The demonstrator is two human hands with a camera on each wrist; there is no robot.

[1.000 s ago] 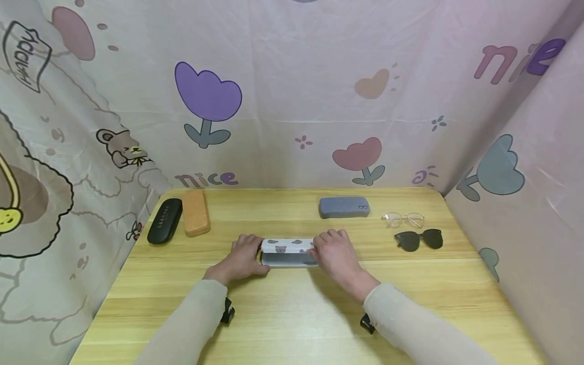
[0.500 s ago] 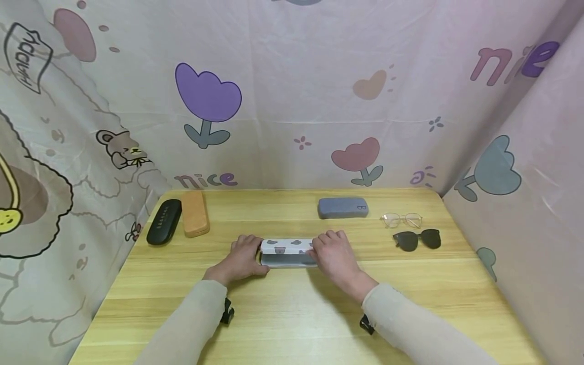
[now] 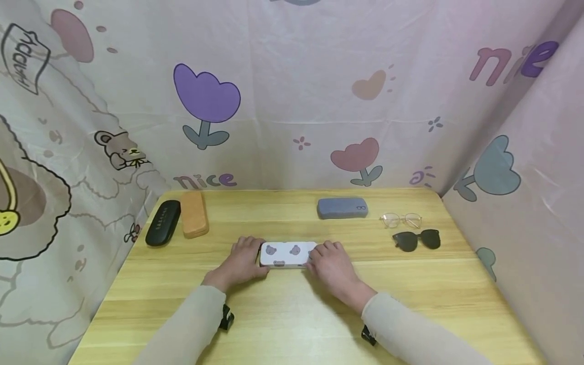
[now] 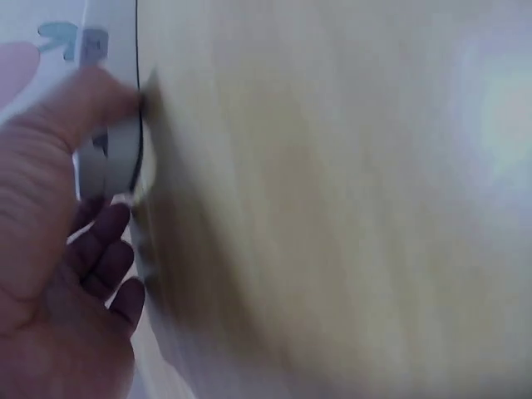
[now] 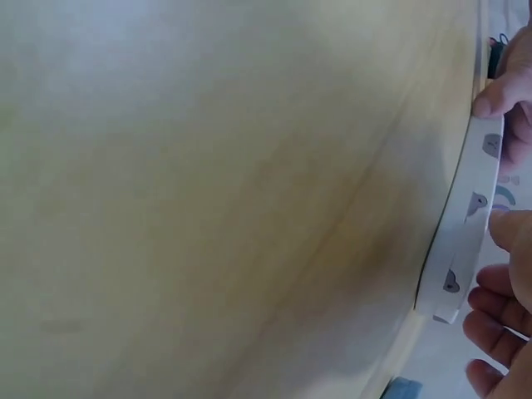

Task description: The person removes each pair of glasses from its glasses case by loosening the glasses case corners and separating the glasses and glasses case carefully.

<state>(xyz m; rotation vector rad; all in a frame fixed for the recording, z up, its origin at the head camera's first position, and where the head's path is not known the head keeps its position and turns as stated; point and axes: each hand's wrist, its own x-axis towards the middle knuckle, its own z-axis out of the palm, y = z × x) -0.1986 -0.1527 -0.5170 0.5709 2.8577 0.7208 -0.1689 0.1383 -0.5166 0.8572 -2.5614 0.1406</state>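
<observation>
A white glasses case (image 3: 287, 252) printed with grey-brown bear heads lies on the wooden table, its lid down. My left hand (image 3: 243, 259) holds its left end, the thumb along the near side and the fingers round the far side; the left wrist view shows that thumb (image 4: 91, 104) on the case wall. My right hand (image 3: 332, 263) is at the right end, fingers bent over it. In the right wrist view, the right thumb (image 5: 509, 229) touches the lid's edge, with the other fingers curled beyond the case (image 5: 465, 224).
Black (image 3: 163, 223) and orange (image 3: 194, 214) glasses cases lie at the back left. At the back right are a blue-grey glasses case (image 3: 342, 208), thin-framed glasses (image 3: 401, 220) and dark sunglasses (image 3: 417, 240). A printed curtain (image 3: 274, 76) hangs behind the table.
The white case's lid was part raised with its grey inside showing; it has come down shut. My right hand has lowered slightly with it, while the left hand has stayed at the left end.
</observation>
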